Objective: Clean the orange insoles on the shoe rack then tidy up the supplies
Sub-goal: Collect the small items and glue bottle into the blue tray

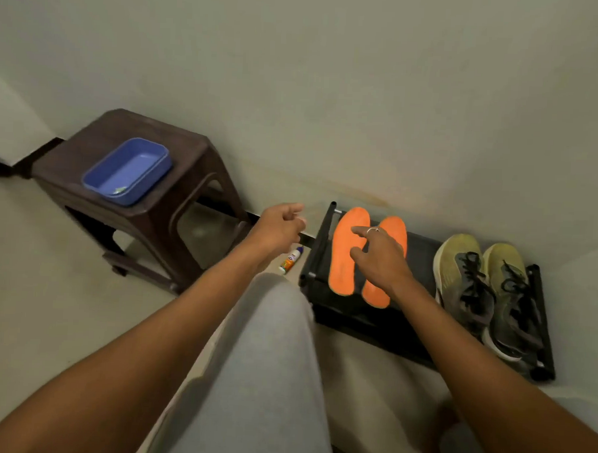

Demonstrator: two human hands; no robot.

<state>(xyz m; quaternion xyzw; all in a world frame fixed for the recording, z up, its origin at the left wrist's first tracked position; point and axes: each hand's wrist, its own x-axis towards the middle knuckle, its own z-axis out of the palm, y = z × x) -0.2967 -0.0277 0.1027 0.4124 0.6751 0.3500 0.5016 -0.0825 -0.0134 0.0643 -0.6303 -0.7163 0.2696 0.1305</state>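
Note:
Two orange insoles lie side by side on the left end of the black shoe rack [416,252], the left insole [345,259] and the right insole [378,295]. My right hand [380,255] hovers over them, fingers spread, a ring on one finger, holding nothing. My left hand [280,227] hangs left of the rack with fingers loosely curled and nothing in it. Below it a small white bottle [290,259] with an orange label lies on the floor.
A blue plastic basin [128,171] with something small inside sits on a dark brown plastic stool [161,217] at the left. A pair of yellow-grey sneakers [486,289] stands on the rack's right half. The wall runs right behind the rack. My grey-clad knee [267,362] is in front.

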